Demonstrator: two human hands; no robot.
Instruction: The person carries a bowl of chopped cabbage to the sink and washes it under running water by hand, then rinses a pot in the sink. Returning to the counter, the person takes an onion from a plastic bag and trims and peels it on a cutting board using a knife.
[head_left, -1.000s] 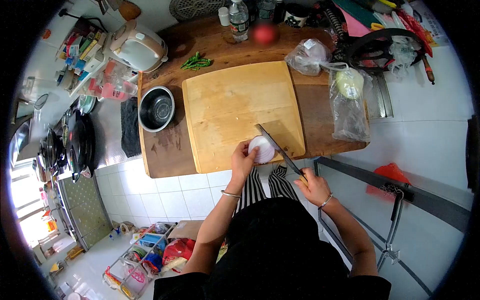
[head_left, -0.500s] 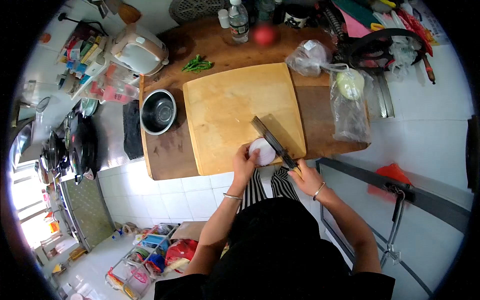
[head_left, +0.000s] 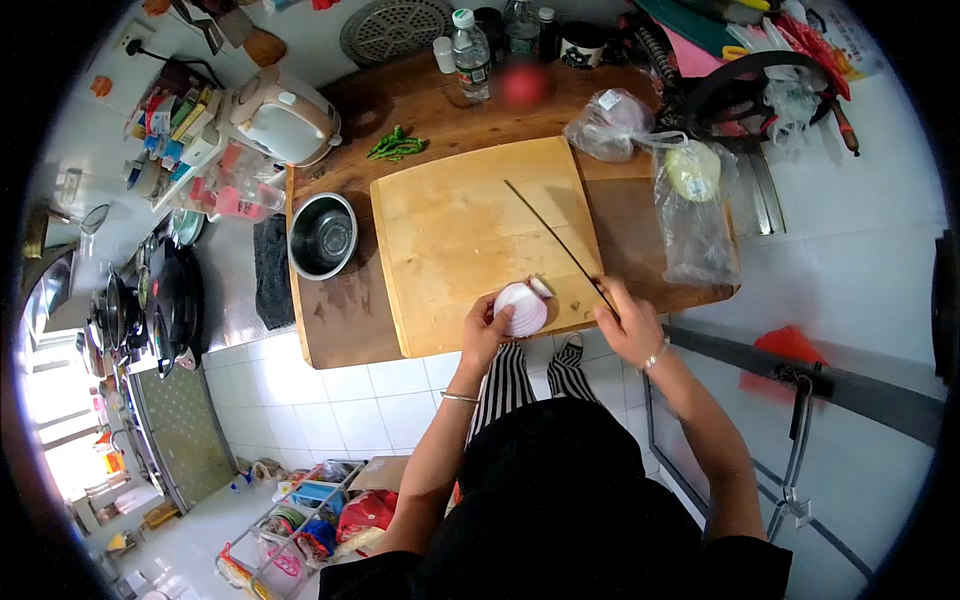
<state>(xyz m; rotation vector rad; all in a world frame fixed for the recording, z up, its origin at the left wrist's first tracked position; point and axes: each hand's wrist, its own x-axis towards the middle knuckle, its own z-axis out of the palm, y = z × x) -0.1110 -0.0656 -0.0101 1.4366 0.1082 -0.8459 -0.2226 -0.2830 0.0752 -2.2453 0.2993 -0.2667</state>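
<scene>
Nearest, the left hand (head_left: 485,335) curls around a cut onion (head_left: 520,312), fingers and thumb pressing its side, close to the board's near edge and a little right of the middle. A small cut piece (head_left: 541,286) sits just beside it on the right. The right hand (head_left: 630,325) is closed around the handle of a knife (head_left: 553,232) at the near right corner; the blade, seen edge-on, slants across the board — apart from the onion. A broad stretch of the cutting board (head_left: 450,220) lies between the blade and its left edge. Left of that edge, a metal bowl (head_left: 323,236) sits by the tabletop's (head_left: 345,325) left edge; a clear bag (head_left: 697,240) lies along the right edge. Farther off, green peppers (head_left: 397,145) lie past the board's far left corner, and a bottle (head_left: 470,58) stands near the tabletop's far edge.
</scene>
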